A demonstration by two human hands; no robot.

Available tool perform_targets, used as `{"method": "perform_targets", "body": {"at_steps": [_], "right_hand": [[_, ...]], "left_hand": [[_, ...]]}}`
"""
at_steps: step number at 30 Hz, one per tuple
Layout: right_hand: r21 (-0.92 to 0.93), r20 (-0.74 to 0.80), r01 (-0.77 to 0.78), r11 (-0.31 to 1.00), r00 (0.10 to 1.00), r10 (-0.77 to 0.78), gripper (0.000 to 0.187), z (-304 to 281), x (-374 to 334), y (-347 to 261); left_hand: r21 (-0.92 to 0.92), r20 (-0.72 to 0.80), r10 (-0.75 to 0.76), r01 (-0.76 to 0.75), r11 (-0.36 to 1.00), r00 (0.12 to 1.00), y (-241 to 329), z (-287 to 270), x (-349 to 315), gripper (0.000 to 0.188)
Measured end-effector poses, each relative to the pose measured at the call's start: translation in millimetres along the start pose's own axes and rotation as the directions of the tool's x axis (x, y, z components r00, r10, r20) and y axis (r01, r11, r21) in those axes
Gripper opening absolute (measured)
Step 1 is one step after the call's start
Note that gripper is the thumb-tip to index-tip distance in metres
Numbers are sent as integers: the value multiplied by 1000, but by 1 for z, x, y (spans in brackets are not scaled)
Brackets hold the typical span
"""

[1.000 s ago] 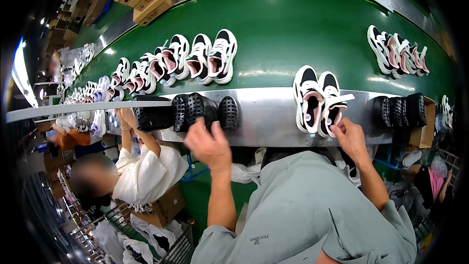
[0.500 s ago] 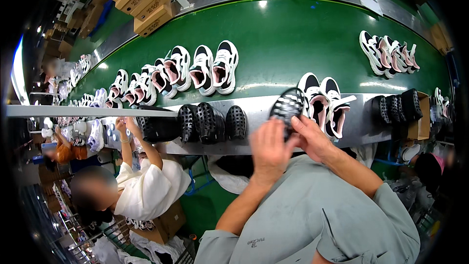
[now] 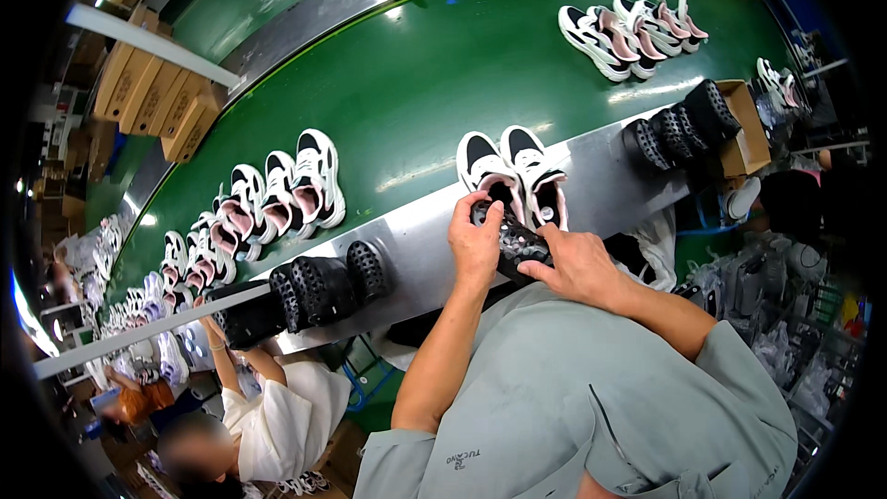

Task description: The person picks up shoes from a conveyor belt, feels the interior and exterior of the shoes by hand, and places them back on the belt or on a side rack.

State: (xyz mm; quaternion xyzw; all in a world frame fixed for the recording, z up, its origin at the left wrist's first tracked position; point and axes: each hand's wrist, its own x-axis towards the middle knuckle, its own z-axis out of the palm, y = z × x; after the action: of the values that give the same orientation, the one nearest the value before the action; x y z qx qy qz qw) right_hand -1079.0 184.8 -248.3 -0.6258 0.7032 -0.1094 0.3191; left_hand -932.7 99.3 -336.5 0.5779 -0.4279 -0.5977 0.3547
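Between my two hands is a black perforated plastic shoe insert [image 3: 519,248], tilted close in front of my body. My left hand [image 3: 476,248] grips its far left end, thumb on top. My right hand [image 3: 580,268] wraps its nearer right end, with the thumb along the side. Just beyond stands a pair of white-and-black sneakers with pink lining, the left shoe [image 3: 484,157] and the right shoe [image 3: 527,155], on the belt's near edge. The insert partly covers the opening of the left shoe.
Several black inserts lie left [image 3: 368,270] and right [image 3: 654,143] on the metal ledge [image 3: 420,263]. More sneakers [image 3: 316,180] stand on the green belt [image 3: 397,102]. A pale bar [image 3: 152,322] crosses at left, near a co-worker in white [image 3: 286,416]. A cardboard box [image 3: 744,143] sits right.
The black insert has come down from beside the shoes and tilted towards me. My left hand has shifted from its near side to its far end. The whole view has turned.
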Motion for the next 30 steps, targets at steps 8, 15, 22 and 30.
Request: {"method": "perform_targets", "body": {"at_steps": [8, 15, 22, 30], "right_hand": [[-20, -18, 11, 1000, 1000, -12, 38, -2, 15, 45], [-205, -12, 55, 977, 998, -58, 33, -6, 30, 53], [-383, -89, 183, 905, 968, -233, 22, 67, 57, 39], [-225, -279, 171, 959, 932, -232, 26, 103, 60, 47]], "left_hand": [[708, 111, 591, -481, 518, 799, -11, 11, 36, 36], [564, 361, 375, -520, 641, 854, -17, -17, 52, 11], [366, 499, 382, -589, 721, 778, -23, -4, 48, 14], [293, 489, 330, -509, 810, 807, -10, -17, 44, 10]]}}
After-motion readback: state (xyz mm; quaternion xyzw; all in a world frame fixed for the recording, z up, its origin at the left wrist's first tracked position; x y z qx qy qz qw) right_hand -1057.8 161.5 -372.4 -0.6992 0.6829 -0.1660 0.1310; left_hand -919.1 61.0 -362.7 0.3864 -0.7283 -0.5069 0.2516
